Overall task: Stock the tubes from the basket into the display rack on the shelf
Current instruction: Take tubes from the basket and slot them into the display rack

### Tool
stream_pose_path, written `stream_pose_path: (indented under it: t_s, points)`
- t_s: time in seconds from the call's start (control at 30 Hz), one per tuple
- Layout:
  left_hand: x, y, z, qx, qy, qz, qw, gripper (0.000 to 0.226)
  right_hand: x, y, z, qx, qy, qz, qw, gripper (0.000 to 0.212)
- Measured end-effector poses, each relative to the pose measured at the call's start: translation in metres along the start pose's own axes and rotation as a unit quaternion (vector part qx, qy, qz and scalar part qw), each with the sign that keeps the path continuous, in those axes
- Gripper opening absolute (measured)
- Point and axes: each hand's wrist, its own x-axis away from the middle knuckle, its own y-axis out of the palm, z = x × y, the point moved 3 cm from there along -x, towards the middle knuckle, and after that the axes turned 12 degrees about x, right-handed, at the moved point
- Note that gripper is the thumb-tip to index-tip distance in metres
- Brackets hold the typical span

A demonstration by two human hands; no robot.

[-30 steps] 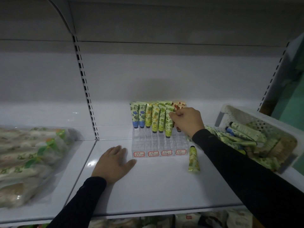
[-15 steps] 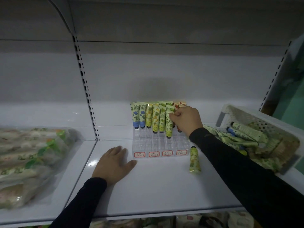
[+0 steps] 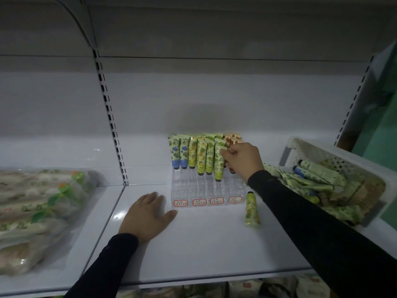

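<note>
Shop — shelving (image 3: 193, 250), price-labelled rack (image 3: 206, 190)

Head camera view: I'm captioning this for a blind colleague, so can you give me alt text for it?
A person's right hand pinches the top of a green tube standing in a clear display rack on a white shelf, while the left hand rests flat beside the rack. One tube lies loose on the shelf, and a white basket of more tubes sits to the right.

a dim white metal shelving unit (image 3: 193, 244) fills the view, its pale back panel (image 3: 214, 100) split by slotted upright rails (image 3: 108, 117) at left and right. another shelf board (image 3: 193, 24) hangs overhead, casting shade. a teal wall (image 3: 384, 130) shows past the right edge, and clear-wrapped packages (image 3: 38, 211) lie in the left bay.
</note>
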Motion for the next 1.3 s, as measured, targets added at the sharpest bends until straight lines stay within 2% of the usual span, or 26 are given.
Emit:
stream_pose_path:
  t_s: [0.33, 0.6, 0.67, 0.73, 0.83, 0.9, 1.0, 1.13, 1.3]
  points:
    - [0.001, 0.001, -0.003, 0.012, -0.013, 0.005, 1.000, 0.072, 0.000, -0.003, 0.000, 0.026, -0.009, -0.014, 1.000, 0.041]
    - [0.003, -0.009, 0.007, 0.050, -0.040, -0.010, 0.998, 0.076, 0.002, -0.017, 0.008, 0.056, -0.002, 0.012, 0.998, 0.057]
    - [0.005, -0.015, 0.009, 0.080, -0.057, 0.013, 0.995, 0.066, 0.007, -0.022, 0.011, 0.075, -0.016, 0.019, 0.997, 0.055]
    - [0.011, -0.025, 0.014, 0.119, -0.065, 0.077, 0.988, 0.047, 0.015, -0.029, 0.017, 0.072, -0.022, 0.025, 0.997, 0.048]
    - [0.018, -0.036, 0.037, 0.153, -0.027, 0.133, 0.979, 0.033, 0.031, -0.039, 0.033, 0.053, -0.020, 0.009, 0.998, 0.033]
    - [0.020, -0.037, 0.065, 0.160, 0.019, 0.115, 0.980, 0.033, 0.041, -0.042, 0.044, 0.061, -0.026, -0.024, 0.998, 0.028]
    - [0.019, -0.023, 0.113, 0.165, 0.092, 0.038, 0.981, 0.041, 0.055, -0.046, 0.063, 0.102, -0.029, -0.061, 0.992, 0.027]
    - [0.016, 0.007, 0.170, 0.165, 0.176, -0.046, 0.969, 0.044, 0.070, -0.063, 0.092, 0.156, -0.022, -0.057, 0.986, 0.029]
    - [-0.004, 0.041, 0.224, 0.159, 0.208, -0.106, 0.959, 0.055, 0.080, -0.085, 0.125, 0.226, 0.025, -0.040, 0.973, 0.039]
